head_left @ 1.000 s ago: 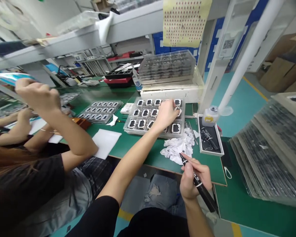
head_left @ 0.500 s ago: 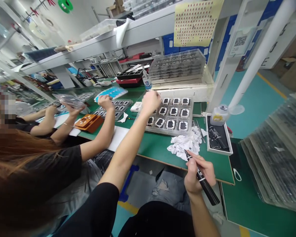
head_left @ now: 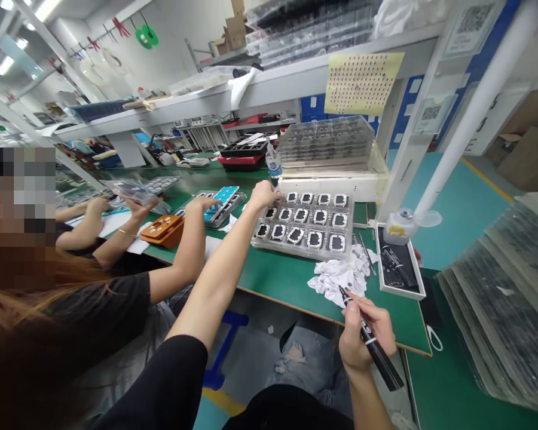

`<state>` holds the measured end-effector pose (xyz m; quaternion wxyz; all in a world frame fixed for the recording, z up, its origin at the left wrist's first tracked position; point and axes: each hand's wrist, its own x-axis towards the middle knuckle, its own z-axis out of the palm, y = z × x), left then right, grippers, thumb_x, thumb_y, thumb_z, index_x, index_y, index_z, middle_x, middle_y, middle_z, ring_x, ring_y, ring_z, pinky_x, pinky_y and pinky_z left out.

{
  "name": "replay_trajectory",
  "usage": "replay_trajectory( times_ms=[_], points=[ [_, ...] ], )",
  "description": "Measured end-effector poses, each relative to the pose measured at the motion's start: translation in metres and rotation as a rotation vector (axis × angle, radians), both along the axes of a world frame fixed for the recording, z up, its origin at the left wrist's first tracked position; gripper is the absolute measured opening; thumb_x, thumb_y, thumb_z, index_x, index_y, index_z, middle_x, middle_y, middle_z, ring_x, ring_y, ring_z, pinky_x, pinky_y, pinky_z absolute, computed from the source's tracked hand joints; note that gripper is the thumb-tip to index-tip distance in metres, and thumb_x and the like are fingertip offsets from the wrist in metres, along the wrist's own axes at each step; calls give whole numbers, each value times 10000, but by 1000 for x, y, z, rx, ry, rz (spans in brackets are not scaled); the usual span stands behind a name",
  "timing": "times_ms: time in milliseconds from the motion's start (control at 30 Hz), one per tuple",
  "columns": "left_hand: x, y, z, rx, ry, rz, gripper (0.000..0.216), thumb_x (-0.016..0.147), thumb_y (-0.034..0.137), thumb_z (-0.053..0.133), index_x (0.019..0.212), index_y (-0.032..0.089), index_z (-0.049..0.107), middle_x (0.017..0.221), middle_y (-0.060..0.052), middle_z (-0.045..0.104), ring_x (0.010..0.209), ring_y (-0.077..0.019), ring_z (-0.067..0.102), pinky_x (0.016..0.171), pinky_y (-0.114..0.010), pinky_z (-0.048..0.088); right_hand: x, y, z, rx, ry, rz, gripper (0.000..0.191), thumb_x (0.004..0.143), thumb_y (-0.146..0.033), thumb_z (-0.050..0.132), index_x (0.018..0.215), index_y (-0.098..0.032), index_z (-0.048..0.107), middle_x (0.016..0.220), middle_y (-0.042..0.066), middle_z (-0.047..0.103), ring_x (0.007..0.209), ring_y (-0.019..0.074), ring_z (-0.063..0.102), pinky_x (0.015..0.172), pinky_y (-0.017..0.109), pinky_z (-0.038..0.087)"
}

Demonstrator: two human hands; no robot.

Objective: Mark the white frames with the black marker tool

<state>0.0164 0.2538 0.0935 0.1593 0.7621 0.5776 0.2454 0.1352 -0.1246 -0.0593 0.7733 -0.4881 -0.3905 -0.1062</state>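
A black marker pen (head_left: pixel 372 341) lies in my right hand (head_left: pixel 368 331), its tip pointing up and away over the table edge. My left hand (head_left: pixel 265 194) reaches to the far left corner of a clear plastic tray (head_left: pixel 305 251). Its fingers are bent together at the tray's back row; what they hold, if anything, is hidden. Rows of white-framed parts with dark square centres, such as this part (head_left: pixel 320 217), sit in the tray's pockets. A crumpled white cloth (head_left: pixel 338 276) lies between the tray and my right hand.
A spray bottle (head_left: pixel 273 164) and stacked clear trays (head_left: pixel 327 143) stand behind. On the right are a white box (head_left: pixel 401 283) with tools, a small bottle (head_left: pixel 399 227) and a tall tray stack (head_left: pixel 511 298). A co-worker's hand (head_left: pixel 201 206) touches a blue sheet (head_left: pixel 222 200) at left.
My left hand has shifted slightly left and lower beside the tray. The co-worker's blue sheet has come down onto a tray. My right hand keeps the marker pen; the view has tilted up.
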Motion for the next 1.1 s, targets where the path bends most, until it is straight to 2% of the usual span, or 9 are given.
replay_trajectory(
  times_ms=[133, 233, 367, 433, 533, 667, 733, 933, 1100],
  points=[
    [-6, -29, -1, 87, -262, -16, 256, 844, 287, 781, 768, 205, 551, 918, -92, 735, 1127, -300, 715, 1044, -380, 534, 1, -1, -1, -6, -36, -28, 48, 986, -130, 769, 1026, -140, 745, 996, 92, 810, 874, 211, 809, 818, 321, 695],
    [-12, -82, -16, 70, -524, -62, 226, 906, 355, 710, 974, 197, 563, 990, -92, 766, 1033, -270, 770, 929, -366, 605, 1, -2, -5, -25, -39, -68, 46, 988, -164, 781, 1015, -141, 753, 994, 93, 808, 838, 212, 797, 800, 330, 699],
    [-15, -182, -62, -159, -803, -270, 580, 947, 502, 732, 1404, 188, 561, 1104, -115, 824, 1021, -275, 833, 859, -389, 684, -1, -2, -10, -40, 11, -82, 86, 962, -203, 816, 1006, -150, 765, 1006, 111, 816, 806, 247, 797, 719, 356, 699],
    [-12, -226, -86, -448, -1060, -336, 620, 880, 522, 871, 1344, 173, 653, 1111, -144, 827, 1024, -305, 840, 822, -383, 696, -2, -1, -11, -41, 33, -79, 100, 938, -198, 837, 1003, -156, 774, 1014, 115, 820, 776, 248, 794, 701, 363, 693],
    [-5, -264, -108, -654, -1178, -323, 592, 782, 521, 986, 1185, 161, 742, 969, -121, 815, 934, -299, 843, 715, -327, 688, 0, 0, -7, -35, 37, -117, 108, 920, -206, 856, 978, -163, 776, 931, 97, 810, 752, 248, 790, 688, 361, 682],
    [-3, -273, -111, -779, -1216, -349, 584, 740, 562, 1021, 1069, 154, 762, 973, -131, 821, 883, -276, 838, 699, -301, 686, 2, 0, 7, -179, 73, -39, 170, 965, -299, 837, 937, -143, 777, 808, 97, 776, 600, 214, 744, 482, 264, 587],
    [-4, -270, -108, -821, -1223, -365, 595, 724, 577, 1028, 1021, 137, 761, 946, -146, 822, 847, -266, 830, 670, -287, 676, -1, 2, 19, -257, 103, -15, 215, 976, -348, 838, 943, -141, 791, 774, 90, 770, 526, 193, 713, 454, 237, 574],
    [-5, -262, -105, -862, -1208, -408, 600, 728, 575, 1031, 990, 89, 797, 880, -143, 808, 718, -189, 764, 599, -234, 636, -19, 17, 52, -275, 117, 59, 233, 932, -334, 885, 1028, -157, 769, 918, 114, 822, 650, 236, 795, 661, 297, 702],
    [-11, -265, -105, -868, -1201, -427, 474, 830, 527, 980, 950, 102, 807, 839, -107, 799, 741, -170, 761, 683, -236, 668, -21, 26, 47, -188, 22, 146, 96, 951, -159, 814, 1005, -177, 738, 928, 90, 813, 939, 341, 850, 818, 453, 730]
  ],
)
